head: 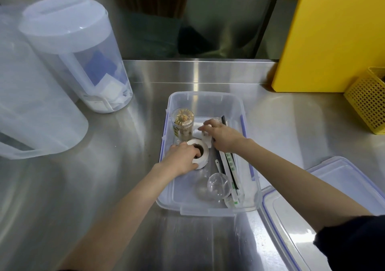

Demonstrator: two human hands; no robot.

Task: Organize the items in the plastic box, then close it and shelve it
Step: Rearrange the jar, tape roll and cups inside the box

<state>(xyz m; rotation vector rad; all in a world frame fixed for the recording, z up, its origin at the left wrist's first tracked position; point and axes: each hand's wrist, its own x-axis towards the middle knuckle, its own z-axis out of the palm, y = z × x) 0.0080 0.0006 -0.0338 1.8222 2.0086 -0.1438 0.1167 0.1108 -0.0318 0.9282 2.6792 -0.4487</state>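
**Open plastic box and contents, steel tabletop**

Nearest the camera: two bare forearms reaching forward over the tabletop's near edge, a dark sleeve (354, 243) on the right arm.

Tabletop (129, 197): brushed stainless steel, carries everything listed.

Yellow board (333, 35): upright, far right corner.

Translucent pitcher (35, 112): left edge, the larger of two.

Lidded pitcher (77, 52): just behind the first, white and blue paper packets inside.

Plastic box (208, 209): clear, blue latches, open, standing mid-tabletop toward the near edge.

Box lid (308, 214): lying flat just right of the box, at the near right corner.

Yellow basket (368, 104): perforated, right edge, beside the board.

Right hand (221, 138): inside the box at its middle, fingers closed on small white items (205, 138); what these are cannot be told.

Left hand (182, 159): inside the box by its left wall, fingers clamped on a white tape roll (200, 154), some tucked into its core.

Toothpick jar (183, 125): clear cylinder, upright, far left part of the box, just behind the roll.

Clear cup (218, 185): lying on its side, near part of the box.

Wrapped straws (231, 170): long, white and black, lying lengthwise along the right side of the box.

White spoon (218, 166): partly visible, between roll and straws.
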